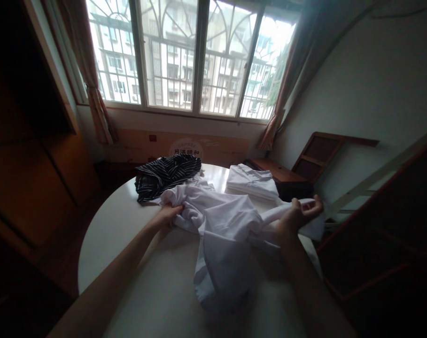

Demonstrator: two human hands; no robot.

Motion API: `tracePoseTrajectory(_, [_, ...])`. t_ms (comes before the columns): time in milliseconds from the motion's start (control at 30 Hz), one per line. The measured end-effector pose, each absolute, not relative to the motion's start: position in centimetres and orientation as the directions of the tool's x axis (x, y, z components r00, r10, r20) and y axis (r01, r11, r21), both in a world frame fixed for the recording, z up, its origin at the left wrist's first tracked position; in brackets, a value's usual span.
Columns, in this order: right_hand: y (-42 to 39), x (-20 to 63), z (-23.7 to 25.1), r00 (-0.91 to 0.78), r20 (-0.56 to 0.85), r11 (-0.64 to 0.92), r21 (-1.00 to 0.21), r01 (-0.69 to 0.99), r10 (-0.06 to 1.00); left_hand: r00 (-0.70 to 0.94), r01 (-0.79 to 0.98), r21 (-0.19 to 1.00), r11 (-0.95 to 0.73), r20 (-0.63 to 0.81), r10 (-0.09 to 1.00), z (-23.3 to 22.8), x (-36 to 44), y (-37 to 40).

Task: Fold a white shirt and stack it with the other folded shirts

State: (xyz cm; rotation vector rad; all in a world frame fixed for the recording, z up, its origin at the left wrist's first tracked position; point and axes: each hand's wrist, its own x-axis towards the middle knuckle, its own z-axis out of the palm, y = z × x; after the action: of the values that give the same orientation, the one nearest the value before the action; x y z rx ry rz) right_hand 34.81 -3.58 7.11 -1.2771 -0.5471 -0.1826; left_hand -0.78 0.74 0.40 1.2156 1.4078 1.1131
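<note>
Clearly, shirt (220, 220) was pinched by left hand (169, 213), sleeve clamped by right hand (298, 216); cloth best pulled flat on table (128, 220).

The loose shirt (220, 220) sprawls across the middle of the round table (128, 234), left hand (169, 213) on its left edge, right hand (299, 215) at its right. Behind it to the left sits the striped garment (166, 174); behind to the right, the folded stack (252, 182). Beyond the table, the window (195, 56).
</note>
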Motion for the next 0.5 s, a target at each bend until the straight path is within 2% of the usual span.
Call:
tracePoseTrajectory(100, [-4.3,32.5,7.7,0.667,0.698,0.269,-0.716,0.644,0.26,-0.096,0.159,0.98,0.118,-0.103,0.99,0.4,-0.8,0.8])
tracePoseTrajectory(167, [-4.4,31.5,7.8,0.578,0.74,0.252,-0.665,0.703,0.343,-0.098,0.169,0.978,0.123,-0.108,0.989,0.5,-0.7,0.7])
tracePoseTrajectory(333, [-4.0,31.3,7.3,0.595,0.619,0.151,-0.747,0.648,0.513,-0.064,0.106,0.986,0.129,-0.123,0.99,1.5,-0.6,-0.1])
tracePoseTrajectory(500, [-3.0,32.4,6.6,0.648,0.475,0.055,-0.829,0.557,0.595,-0.056,0.077,0.993,0.089,-0.084,0.995,2.1,-0.5,-0.6])
